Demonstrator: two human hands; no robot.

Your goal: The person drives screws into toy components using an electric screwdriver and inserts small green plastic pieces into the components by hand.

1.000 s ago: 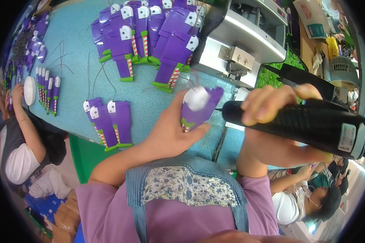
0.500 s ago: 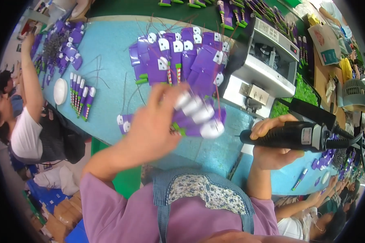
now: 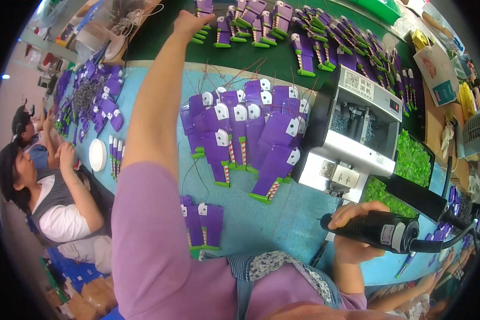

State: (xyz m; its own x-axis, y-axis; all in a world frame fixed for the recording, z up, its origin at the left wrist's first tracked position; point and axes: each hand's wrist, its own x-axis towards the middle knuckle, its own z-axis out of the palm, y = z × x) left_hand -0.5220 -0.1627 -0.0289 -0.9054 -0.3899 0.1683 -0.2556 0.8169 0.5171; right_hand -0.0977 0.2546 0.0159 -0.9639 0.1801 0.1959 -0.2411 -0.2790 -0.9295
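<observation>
My left hand [image 3: 191, 22] reaches far forward over the green belt. Its fingers are closed across a few purple leg-shaped plastic parts [image 3: 204, 6], whose green feet stick out below it. In my right hand [image 3: 357, 234] is a black electric screwdriver [image 3: 376, 230], its tip toward the left. A cluster of similar parts [image 3: 240, 125], with white rounded ends, striped edges and thin red wires, lies on the blue table. Two more parts [image 3: 212, 225] lie closer to me, by my apron.
A silver screw feeder [image 3: 357, 128] stands right of the cluster. Beside it is a tray of small green pieces [image 3: 405, 165]. Finished-looking parts [image 3: 258, 24] lie along the green belt [image 3: 160, 45]. A white dish [image 3: 97, 154] sits at left, near a seated person [image 3: 58, 197].
My left arm has swung from the middle of the table out to the belt with a bunch of parts. My right hand keeps the screwdriver, slightly lower in view.
</observation>
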